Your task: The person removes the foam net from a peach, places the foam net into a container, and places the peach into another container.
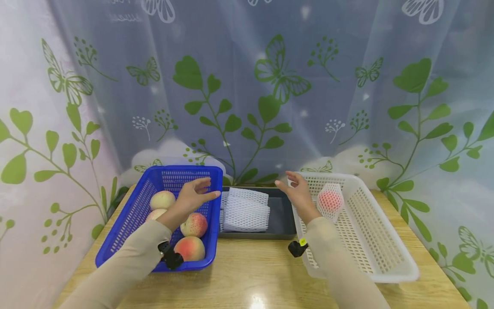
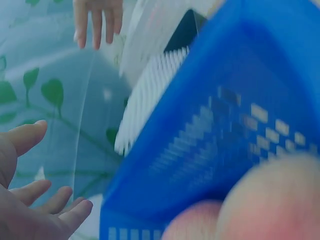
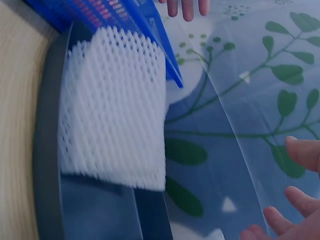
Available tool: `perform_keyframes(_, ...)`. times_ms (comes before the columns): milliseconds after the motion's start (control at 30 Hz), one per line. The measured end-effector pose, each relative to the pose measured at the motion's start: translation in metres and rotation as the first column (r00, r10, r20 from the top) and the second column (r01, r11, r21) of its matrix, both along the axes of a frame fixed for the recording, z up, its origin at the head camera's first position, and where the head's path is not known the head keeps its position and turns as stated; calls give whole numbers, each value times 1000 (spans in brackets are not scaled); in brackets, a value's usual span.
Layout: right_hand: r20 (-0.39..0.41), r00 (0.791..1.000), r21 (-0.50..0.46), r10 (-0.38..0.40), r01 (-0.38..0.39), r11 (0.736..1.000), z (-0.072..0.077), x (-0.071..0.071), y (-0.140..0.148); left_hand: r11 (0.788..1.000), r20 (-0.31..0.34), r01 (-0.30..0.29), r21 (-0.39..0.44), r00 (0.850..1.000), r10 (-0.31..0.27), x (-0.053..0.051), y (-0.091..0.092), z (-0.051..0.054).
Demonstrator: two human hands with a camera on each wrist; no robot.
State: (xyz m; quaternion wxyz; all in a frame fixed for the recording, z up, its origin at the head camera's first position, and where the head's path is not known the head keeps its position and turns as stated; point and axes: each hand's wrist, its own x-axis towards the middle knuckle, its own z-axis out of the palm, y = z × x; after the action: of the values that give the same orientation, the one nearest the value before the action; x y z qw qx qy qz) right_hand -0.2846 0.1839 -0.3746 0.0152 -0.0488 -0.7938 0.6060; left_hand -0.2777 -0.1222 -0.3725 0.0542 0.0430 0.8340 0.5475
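Note:
My left hand (image 1: 193, 197) hovers over the blue basket (image 1: 217, 214), fingers loosely bent and holding nothing. Several peaches (image 1: 194, 225) lie in that basket below the hand and forearm, partly hidden by the arm. My right hand (image 1: 299, 192) is raised above the left edge of the white basket (image 1: 390, 240), also holding nothing, its thumb apart from the fingers. Inside the white basket lies one peach (image 1: 330, 200) wrapped in a white foam net. Between the baskets, white foam net sleeves (image 1: 247, 210) lie stacked in a dark tray (image 1: 283, 214).
Everything stands on a wooden table (image 1: 247, 274). A curtain (image 1: 239, 86) printed with green leaves and butterflies hangs behind the table. The baskets' raised rims flank the low tray on both sides.

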Motion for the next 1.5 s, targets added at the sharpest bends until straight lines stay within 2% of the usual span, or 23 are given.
perform_keyframes(200, -22, 999, 11, -27, 28, 1000, 4, -3, 24, 995, -2, 50, 86, 999, -50, 8, 31, 2)
perform_keyframes(533, -27, 997, 71, -67, 68, 995, -1, 1, 62, 979, -13, 109, 170, 994, -109, 25, 73, -13)
perform_keyframes(700, -41, 993, 110, -107, 111, 988, -8, 2, 81, 961, -18, 162, 223, 987, -162, 36, 97, -15)
perform_keyframes(867, -38, 984, 145, -173, 177, 973, -21, 3, 99, 937, -22, 214, 278, 976, -216, 46, 121, -24)
perform_keyframes(1000, -41, 971, 176, -236, 239, 955, -36, 2, 111, 916, 15, 243, 320, 965, -262, 57, 139, -36)
perform_keyframes(1167, -37, 960, 232, -277, 277, 932, -55, 4, 125, 907, 86, 230, 352, 957, -276, 73, 161, -50)
perform_keyframes(1300, -53, 958, 291, -283, 286, 913, -69, 4, 132, 890, 129, 219, 400, 948, -291, 81, 175, -59)
perform_keyframes(1433, -69, 960, 371, -270, 276, 887, -81, -1, 137, 854, 156, 195, 483, 940, -302, 88, 185, -66)
perform_keyframes(1500, -73, 962, 393, -264, 271, 879, -87, -3, 139, 825, 157, 176, 537, 940, -303, 92, 190, -68)
